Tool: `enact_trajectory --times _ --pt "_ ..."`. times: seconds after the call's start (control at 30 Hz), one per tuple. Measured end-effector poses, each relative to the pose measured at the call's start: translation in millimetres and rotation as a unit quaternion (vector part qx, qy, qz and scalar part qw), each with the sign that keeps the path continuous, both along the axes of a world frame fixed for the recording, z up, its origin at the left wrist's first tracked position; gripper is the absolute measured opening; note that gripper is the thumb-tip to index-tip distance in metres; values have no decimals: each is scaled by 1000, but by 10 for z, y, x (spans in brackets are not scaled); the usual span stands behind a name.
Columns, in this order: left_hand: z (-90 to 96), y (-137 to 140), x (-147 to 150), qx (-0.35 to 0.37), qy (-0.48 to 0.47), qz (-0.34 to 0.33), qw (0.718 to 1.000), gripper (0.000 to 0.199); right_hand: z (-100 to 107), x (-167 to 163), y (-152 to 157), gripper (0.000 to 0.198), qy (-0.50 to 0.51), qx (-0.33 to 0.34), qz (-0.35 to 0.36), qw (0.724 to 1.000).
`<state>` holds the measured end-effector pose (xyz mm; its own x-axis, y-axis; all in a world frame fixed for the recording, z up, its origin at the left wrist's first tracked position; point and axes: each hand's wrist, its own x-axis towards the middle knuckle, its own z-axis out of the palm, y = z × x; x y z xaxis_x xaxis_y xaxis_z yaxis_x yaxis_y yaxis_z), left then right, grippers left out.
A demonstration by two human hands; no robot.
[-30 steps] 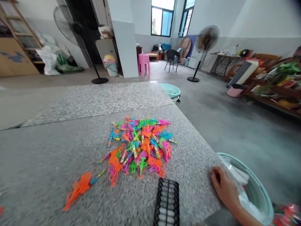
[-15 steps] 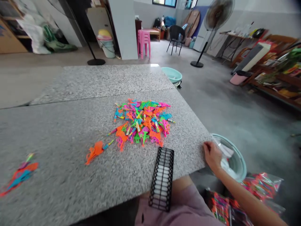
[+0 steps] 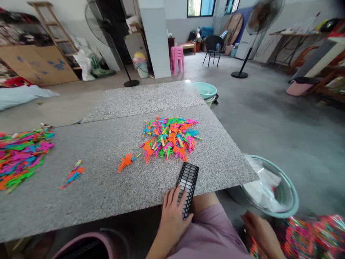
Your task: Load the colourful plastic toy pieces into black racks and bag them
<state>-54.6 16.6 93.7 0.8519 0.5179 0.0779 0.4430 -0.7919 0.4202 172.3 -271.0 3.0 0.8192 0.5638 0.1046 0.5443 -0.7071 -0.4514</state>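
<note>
A black grid tray (image 3: 188,180) lies at the near edge of the grey granite table (image 3: 107,183), hanging over it toward my lap. My left hand (image 3: 172,216) is on the tray's near end, fingers over the top and thumb at its side. Just beyond the tray is a heap of small neon plastic pieces (image 3: 169,138), with an orange one (image 3: 125,162) lying apart to its left. My right hand (image 3: 260,233) is low at my right side, blurred, next to a clear bag of colourful pieces (image 3: 312,237). Whether it holds anything cannot be made out.
A teal basin (image 3: 292,194) with clear plastic in it stands on the floor right of the table. A second colourful heap (image 3: 21,154) and a small bunch (image 3: 72,175) lie at the table's left. Another basin (image 3: 205,90) sits beyond the table, with a standing fan (image 3: 239,73) behind it.
My right hand left the table's right edge by the basin and dropped beside the bag. My left hand came into view on the black tray. The view swung left, showing the second heap.
</note>
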Motion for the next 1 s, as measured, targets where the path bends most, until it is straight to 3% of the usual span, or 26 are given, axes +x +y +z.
enact_trajectory --times 0.1,0.2,0.27,0.33,0.43,0.53,0.6,0.7,0.77,0.83,0.9,1.0 --pt "-36 172 43 2 53 -67 996 75 557 189 751 32 19 41 28 999" --pt "8 412 61 -11 88 -120 989 85 981 267 1822 24 16 102 183 978" --pt "41 485 111 -5 108 -139 984 92 1090 262 2527 20 6 136 240 961" --pt "26 458 158 7 124 -146 981 97 1116 254 3091 23 -19 144 236 961" --pt "-128 307 186 57 111 -114 986 94 1137 333 3566 36 -116 91 324 935" --pt "-347 172 224 108 62 -85 989 73 1199 551 3664 28 -187 16 478 858" --pt "-444 142 308 125 35 -85 988 70 1239 718 3585 22 -174 21 508 843" --pt "-464 154 515 140 7 -107 984 79 1225 845 3305 18 -83 123 421 895" --pt "-431 137 652 145 -9 -113 983 84 1135 777 3043 19 48 185 325 926" --pt "-413 61 752 145 -22 -104 984 84 997 593 2771 27 217 208 260 917" --pt "-437 -60 813 137 -30 -96 985 83 864 356 2545 33 343 223 226 884" --pt "-530 -230 861 114 -31 -82 990 77 769 55 2383 39 387 258 196 863"
